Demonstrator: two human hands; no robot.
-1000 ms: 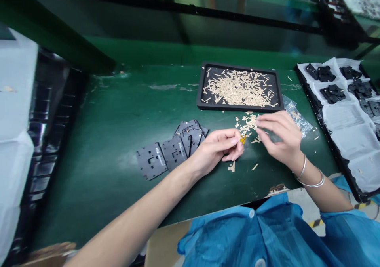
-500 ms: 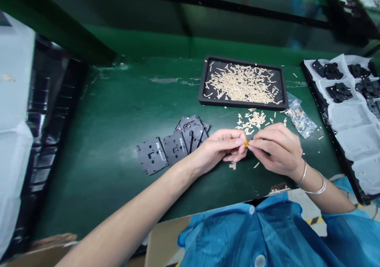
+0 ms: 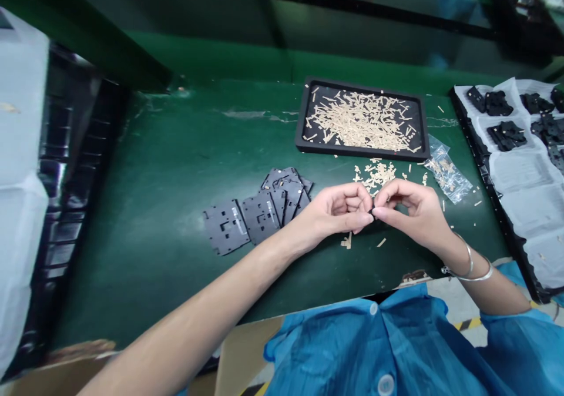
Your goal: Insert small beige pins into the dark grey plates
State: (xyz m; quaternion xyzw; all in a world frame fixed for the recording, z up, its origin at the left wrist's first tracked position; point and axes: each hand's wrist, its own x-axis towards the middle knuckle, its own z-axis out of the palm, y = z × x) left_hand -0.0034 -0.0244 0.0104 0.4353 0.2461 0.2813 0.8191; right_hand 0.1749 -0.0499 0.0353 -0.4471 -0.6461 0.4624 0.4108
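My left hand (image 3: 341, 209) and my right hand (image 3: 412, 212) meet over the front of the table. Thumb and fingers of both are closed in a pinch on a small dark piece (image 3: 372, 212) held between them. Most of the piece is covered by fingertips, and its kind cannot be made out. Just beyond my fingers lies a loose heap of small cream-coloured strips (image 3: 374, 174). Left of my left wrist, several flat black plates with cut-outs (image 3: 227, 227) lie overlapping on the green table (image 3: 171, 167).
A shallow black tray (image 3: 302, 140) full of cream strips sits behind the heap. Beside it lies a clear plastic bag (image 3: 447, 170) with small pieces inside. At right stands a compartment tray (image 3: 513, 173) with black parts; another tray (image 3: 57, 208) stands at left.
Both hands have rolled their grip so the fingers curl upward. An amber-yellow surface showed between the fingertips before; now only a dark bit shows there. The plates and trays stay put.
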